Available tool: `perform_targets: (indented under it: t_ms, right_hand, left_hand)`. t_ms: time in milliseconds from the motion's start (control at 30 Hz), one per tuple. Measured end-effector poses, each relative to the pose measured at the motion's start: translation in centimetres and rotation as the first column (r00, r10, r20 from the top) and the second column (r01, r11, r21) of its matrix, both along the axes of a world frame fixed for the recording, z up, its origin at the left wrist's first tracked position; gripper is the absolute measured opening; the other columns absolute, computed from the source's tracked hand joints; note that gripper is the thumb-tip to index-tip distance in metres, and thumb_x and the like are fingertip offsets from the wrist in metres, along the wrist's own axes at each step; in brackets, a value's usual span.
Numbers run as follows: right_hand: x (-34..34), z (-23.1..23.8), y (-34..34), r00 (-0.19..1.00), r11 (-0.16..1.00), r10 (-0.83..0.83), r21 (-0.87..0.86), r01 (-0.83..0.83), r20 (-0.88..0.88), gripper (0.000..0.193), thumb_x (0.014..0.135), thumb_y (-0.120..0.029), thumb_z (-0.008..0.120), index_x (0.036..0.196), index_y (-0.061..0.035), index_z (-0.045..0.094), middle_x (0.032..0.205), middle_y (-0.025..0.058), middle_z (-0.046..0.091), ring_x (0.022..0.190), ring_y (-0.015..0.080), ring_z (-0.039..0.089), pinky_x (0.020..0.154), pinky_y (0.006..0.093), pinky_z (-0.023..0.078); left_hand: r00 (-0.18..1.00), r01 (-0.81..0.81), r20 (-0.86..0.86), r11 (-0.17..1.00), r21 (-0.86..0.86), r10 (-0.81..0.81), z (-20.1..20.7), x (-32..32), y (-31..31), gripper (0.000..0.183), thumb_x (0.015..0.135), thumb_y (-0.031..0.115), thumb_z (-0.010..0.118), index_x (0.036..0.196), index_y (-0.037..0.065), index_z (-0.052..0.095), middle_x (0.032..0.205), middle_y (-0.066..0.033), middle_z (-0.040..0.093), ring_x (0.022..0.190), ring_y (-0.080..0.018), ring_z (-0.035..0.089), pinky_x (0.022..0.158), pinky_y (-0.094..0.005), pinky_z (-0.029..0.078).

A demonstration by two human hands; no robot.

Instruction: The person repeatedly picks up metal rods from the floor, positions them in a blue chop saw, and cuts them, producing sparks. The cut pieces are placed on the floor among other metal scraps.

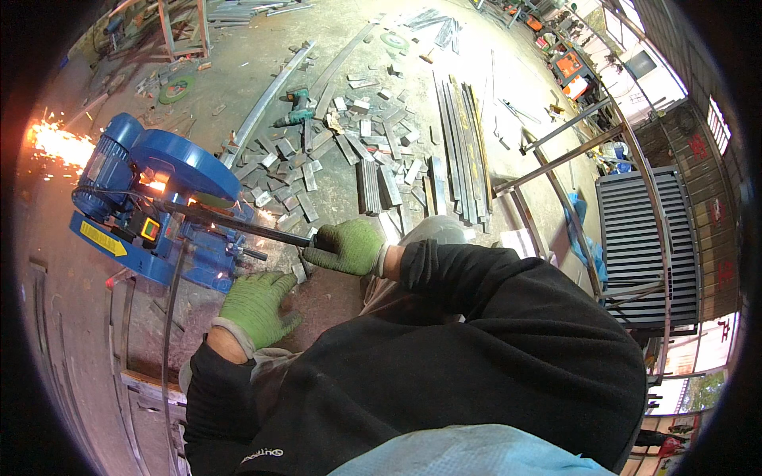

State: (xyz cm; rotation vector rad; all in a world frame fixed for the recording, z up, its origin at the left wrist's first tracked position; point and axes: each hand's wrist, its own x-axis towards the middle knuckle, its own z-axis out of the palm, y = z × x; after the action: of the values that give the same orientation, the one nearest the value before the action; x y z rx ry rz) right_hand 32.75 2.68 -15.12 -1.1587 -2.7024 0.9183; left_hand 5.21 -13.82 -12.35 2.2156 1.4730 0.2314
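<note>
A blue cut-off saw (186,163) stands on the floor at the left, its motor (111,166) behind the round blade guard. Orange sparks (59,147) spray from it toward the far left. My right hand (349,247), in a green glove, is wrapped round the end of the saw's long dark handle (254,228). My left hand (258,308), gloved alike, lies beside the near end of the saw's base (208,279), fingers stretched out and nothing visible in them. A long thin metal bar (168,333) runs from the saw toward me, left of that hand.
Many short metal offcuts (309,181) litter the floor beyond my hands. A green cordless drill (295,115) lies among them. Long metal bars (464,151) lie to the right. Farther right stand a metal frame (556,186) and a slatted grey panel (635,246).
</note>
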Motion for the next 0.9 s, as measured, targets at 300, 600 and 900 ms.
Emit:
perform_targets:
  t_ms: [300,600,900]
  right_hand:
    - [0.2,-1.0,0.0,0.999,1.0,-0.01,0.025,0.011,-0.031,0.063,0.112,-0.068,0.079,0.111,-0.0054,0.087,0.102,0.0238,0.087,0.099,0.0505,0.085,0.085,0.0573,0.065]
    - [0.3,-1.2,0.1,0.999,1.0,-0.007,0.013,0.007,-0.04,0.066,0.112,-0.072,0.075,0.107,-0.0077,0.088,0.103,0.025,0.086,0.1,0.0523,0.084,0.086,0.0578,0.064]
    - [0.2,-1.2,0.0,0.999,1.0,-0.015,0.022,0.016,-0.04,0.062,0.111,-0.069,0.08,0.106,-0.0072,0.087,0.101,0.0255,0.085,0.099,0.0532,0.083,0.084,0.0587,0.064]
  left_hand:
    - [1.0,-0.018,-0.013,0.997,-0.075,0.017,0.6,0.1,0.1,0.072,0.1,0.05,0.09,0.158,0.009,0.076,0.157,-0.0193,0.077,0.149,-0.0426,0.07,0.131,-0.0571,0.05]
    - [1.0,-0.019,-0.002,0.997,-0.071,0.019,0.4,0.0,0.1,0.07,0.1,0.05,0.09,0.155,0.009,0.076,0.155,-0.0191,0.077,0.148,-0.043,0.07,0.131,-0.0573,0.05]
    - [1.0,0.003,0.013,1.0,0.011,-0.003,0.0,-0.1,0.1,0.068,0.097,0.047,0.092,0.149,0.007,0.078,0.147,-0.0209,0.079,0.137,-0.046,0.074,0.12,-0.0587,0.056]
